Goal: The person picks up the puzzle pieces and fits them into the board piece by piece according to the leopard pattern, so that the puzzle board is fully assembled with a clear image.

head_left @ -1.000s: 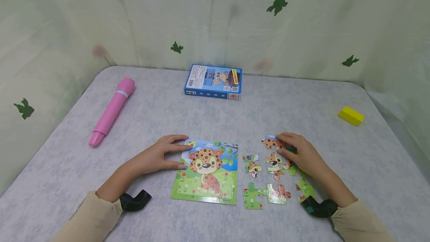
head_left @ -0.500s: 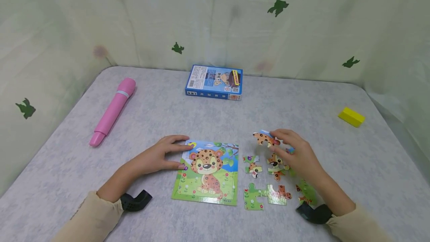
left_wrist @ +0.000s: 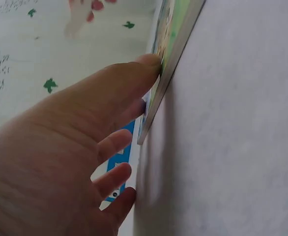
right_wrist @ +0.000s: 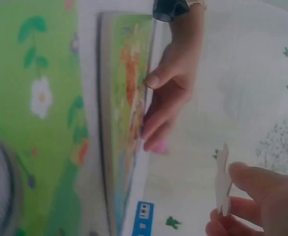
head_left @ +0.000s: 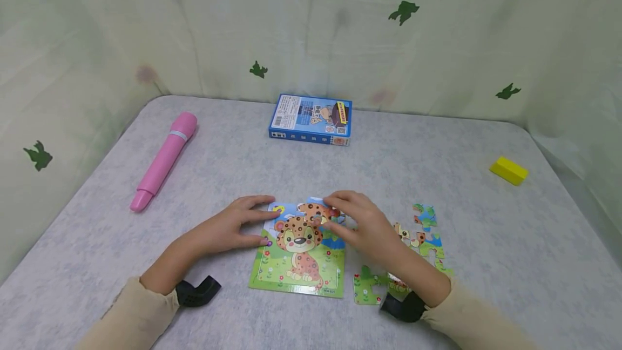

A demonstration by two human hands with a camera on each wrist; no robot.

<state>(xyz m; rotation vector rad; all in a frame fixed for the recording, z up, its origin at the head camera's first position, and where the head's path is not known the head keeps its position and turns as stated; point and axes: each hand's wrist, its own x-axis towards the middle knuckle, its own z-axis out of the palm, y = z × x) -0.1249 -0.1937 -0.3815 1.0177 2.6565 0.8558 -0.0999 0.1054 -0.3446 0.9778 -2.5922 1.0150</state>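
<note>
Held piece [head_left: 313,210]: a thin jigsaw piece with knobbed edges, orange with dark spots beneath a strip of blue; from the right wrist it appears nearly edge-on, pale and raised clear of the board. From the head view it overlaps the board's upper right part.
Right hand [head_left: 371,226]: pinches this piece between thumb and fingers.
Left hand [head_left: 228,227]: relaxed, fingers extended and spread, thumb and fingertips touching the board's left side.
Picture board [head_left: 301,255]: flat, squarish and glossy; a spotted leopard cub sits on green grass with red flowers.
Loose pieces [head_left: 363,290]: right of the board, green, blue and spotted orange, some partly hidden by the right forearm [head_left: 420,277].
Surroundings: blue box [head_left: 311,118] beyond the board, pink stick [head_left: 165,161] farther left, yellow block [head_left: 508,170] farther right, all on a grey tabletop [head_left: 408,163].
</note>
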